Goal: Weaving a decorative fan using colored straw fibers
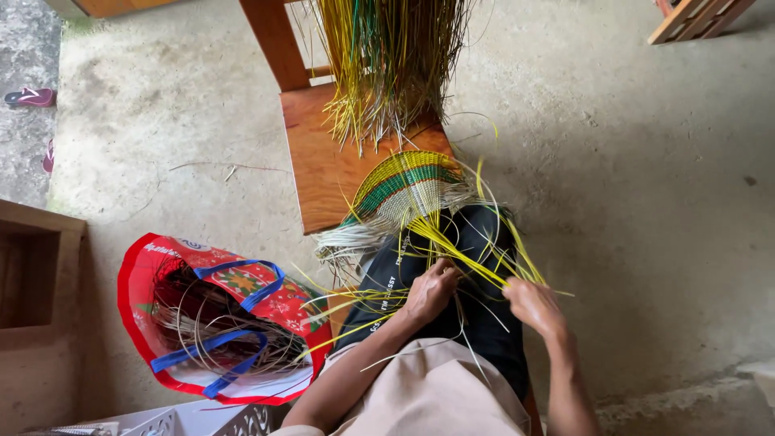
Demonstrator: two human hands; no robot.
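A half-woven fan-shaped mat (401,184) with yellow and green bands rests on my knee, its loose yellow strands (468,254) trailing toward me. My left hand (430,291) lies on my dark trouser leg with its fingers closed around some of those yellow strands. My right hand (533,305) is a little to the right, pinching other yellow strands that run up to the woven piece. Pale, uncoloured strand ends (347,238) stick out of the mat's left side.
A wooden bench (323,157) stands ahead with a bundle of yellow and green strands (387,56) hanging over it. A red bag with blue handles (214,319) holding thin fibres sits on the concrete floor at left. A wooden box (36,266) is far left.
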